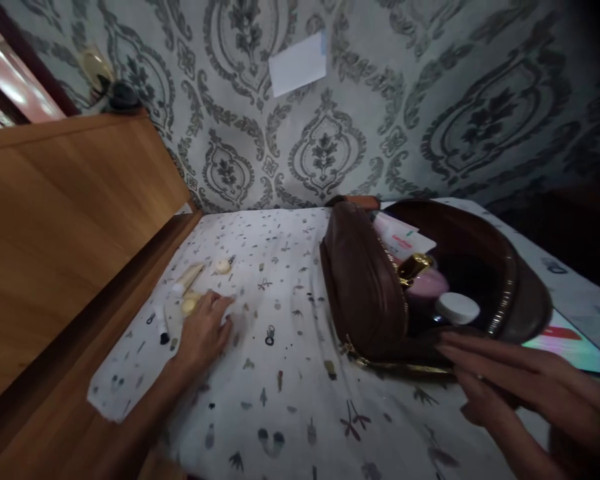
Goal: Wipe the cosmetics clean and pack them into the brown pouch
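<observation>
Left hand point(206, 333): palm down, fingers loosely bent, grip unclenched | Right hand point(560, 383): fingers extended beside brown bag point(363, 280), grip loose

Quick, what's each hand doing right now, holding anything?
Left hand: loosely open beside the yellow round item; nothing visibly held, palm hidden.
Right hand: open, fingers extended by the brown bag's near edge; nothing visibly held.

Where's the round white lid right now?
In the head view, right of centre: the round white lid sits in the open brown bag, just right of the pink item, near the right hand.
</observation>
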`<state>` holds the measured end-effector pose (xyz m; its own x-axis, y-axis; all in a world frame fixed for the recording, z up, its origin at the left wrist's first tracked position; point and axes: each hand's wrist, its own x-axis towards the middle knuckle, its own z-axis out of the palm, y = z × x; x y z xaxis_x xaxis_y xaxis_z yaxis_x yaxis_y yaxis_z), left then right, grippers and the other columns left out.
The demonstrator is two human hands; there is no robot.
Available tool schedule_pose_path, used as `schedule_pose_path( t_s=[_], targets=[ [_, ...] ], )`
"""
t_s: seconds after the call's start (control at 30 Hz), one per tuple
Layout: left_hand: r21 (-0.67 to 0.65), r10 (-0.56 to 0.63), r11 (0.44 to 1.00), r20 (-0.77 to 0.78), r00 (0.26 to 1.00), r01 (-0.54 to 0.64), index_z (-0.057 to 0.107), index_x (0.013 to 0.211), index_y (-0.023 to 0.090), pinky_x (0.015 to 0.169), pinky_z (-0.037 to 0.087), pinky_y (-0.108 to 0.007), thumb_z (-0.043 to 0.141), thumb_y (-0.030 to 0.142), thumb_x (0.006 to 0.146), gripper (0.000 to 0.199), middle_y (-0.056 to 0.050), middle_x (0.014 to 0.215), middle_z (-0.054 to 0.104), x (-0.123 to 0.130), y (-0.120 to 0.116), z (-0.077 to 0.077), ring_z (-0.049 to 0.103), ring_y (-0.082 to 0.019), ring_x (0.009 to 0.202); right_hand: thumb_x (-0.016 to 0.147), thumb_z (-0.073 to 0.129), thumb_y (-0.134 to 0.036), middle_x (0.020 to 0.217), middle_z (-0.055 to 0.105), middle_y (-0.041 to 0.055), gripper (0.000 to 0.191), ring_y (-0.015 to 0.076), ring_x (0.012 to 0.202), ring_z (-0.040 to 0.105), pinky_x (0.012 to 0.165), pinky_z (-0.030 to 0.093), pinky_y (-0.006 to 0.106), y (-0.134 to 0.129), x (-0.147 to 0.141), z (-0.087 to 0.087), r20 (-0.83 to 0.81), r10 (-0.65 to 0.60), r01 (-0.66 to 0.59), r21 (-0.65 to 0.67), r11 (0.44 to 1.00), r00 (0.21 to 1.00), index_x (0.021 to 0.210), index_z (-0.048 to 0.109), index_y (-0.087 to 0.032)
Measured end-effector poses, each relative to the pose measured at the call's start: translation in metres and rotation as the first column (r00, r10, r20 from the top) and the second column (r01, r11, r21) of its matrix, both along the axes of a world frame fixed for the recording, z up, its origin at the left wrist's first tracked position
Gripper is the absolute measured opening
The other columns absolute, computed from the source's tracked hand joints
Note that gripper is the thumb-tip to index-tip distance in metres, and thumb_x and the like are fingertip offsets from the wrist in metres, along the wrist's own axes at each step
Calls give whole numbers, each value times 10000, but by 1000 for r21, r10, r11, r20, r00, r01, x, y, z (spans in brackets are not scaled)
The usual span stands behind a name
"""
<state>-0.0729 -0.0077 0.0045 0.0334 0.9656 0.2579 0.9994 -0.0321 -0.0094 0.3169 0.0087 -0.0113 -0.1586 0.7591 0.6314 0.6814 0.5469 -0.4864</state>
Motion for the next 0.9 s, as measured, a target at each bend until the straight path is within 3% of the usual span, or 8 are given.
schedule_pose_path(
  t_s=[0.17,0.37,0.47,0.6,0.7,0.77,0.83,0.9],
  targets=[
    [-124,116,983,-169,979,-137,520,1361,187,729,530,-385,445,63,870,512,-173,1285,502,-20,1,5,499,-329,1166,962,525,-366,1126,704,62,223,215,947,713,828,585,352,-12,-32,8,13,159,-159,42,986,987,1138,645,-304],
    [-164,73,982,-148,986,-97,651,1134,201,687,512,-360,404,33,887,387,-147,1152,568,-23,9,7,503,-317,1098,970,528,-299,1047,721,71,204,171,840,734,761,624,256,-16,-62,14,-12,353,-352,33,935,936,1111,671,-265],
    [-152,29,987,-95,995,-44,662,1027,191,709,504,-358,451,51,888,288,-129,1118,599,-24,10,9,523,-298,1059,958,540,-231,1051,721,76,199,166,863,736,758,618,235,-19,-76,17,-25,431,-432,-19,902,902,1112,664,-257],
    [-73,-49,996,28,998,51,629,1074,215,757,493,-345,516,188,933,183,-92,1131,625,-20,6,18,543,-269,1059,950,535,-218,946,719,64,167,146,771,716,662,596,215,-18,-99,18,-126,486,-499,-119,858,865,1015,688,-227],
    [95,-120,991,268,956,98,597,1097,214,844,470,-341,468,324,985,204,-78,1085,634,-8,-1,32,569,-232,1022,956,514,-258,896,708,57,213,134,642,650,603,577,250,-15,-118,18,-226,467,-516,-281,809,855,1051,700,-214],
    [189,-182,978,592,785,84,598,1047,213,855,454,-314,509,398,967,220,-50,1000,644,4,-4,43,588,-205,952,950,525,-304,988,714,79,264,167,753,673,676,585,297,-13,-130,17,-277,451,-525,-338,781,849,1142,681,-212],
    [194,-194,980,866,461,49,610,978,209,809,450,-274,592,443,916,243,-17,908,638,18,-7,51,589,-172,860,948,529,-364,1183,686,112,349,226,1019,666,803,575,350,-13,-140,18,-333,426,-534,-384,753,841,1247,632,-215],
    [127,-135,990,976,169,56,618,940,200,721,450,-238,654,468,868,280,5,831,614,34,-7,52,571,-139,758,956,511,-431,1279,648,116,408,252,1179,606,878,546,367,-15,-149,18,-429,399,-573,-441,691,811,1298,587,-221]
  ],
)
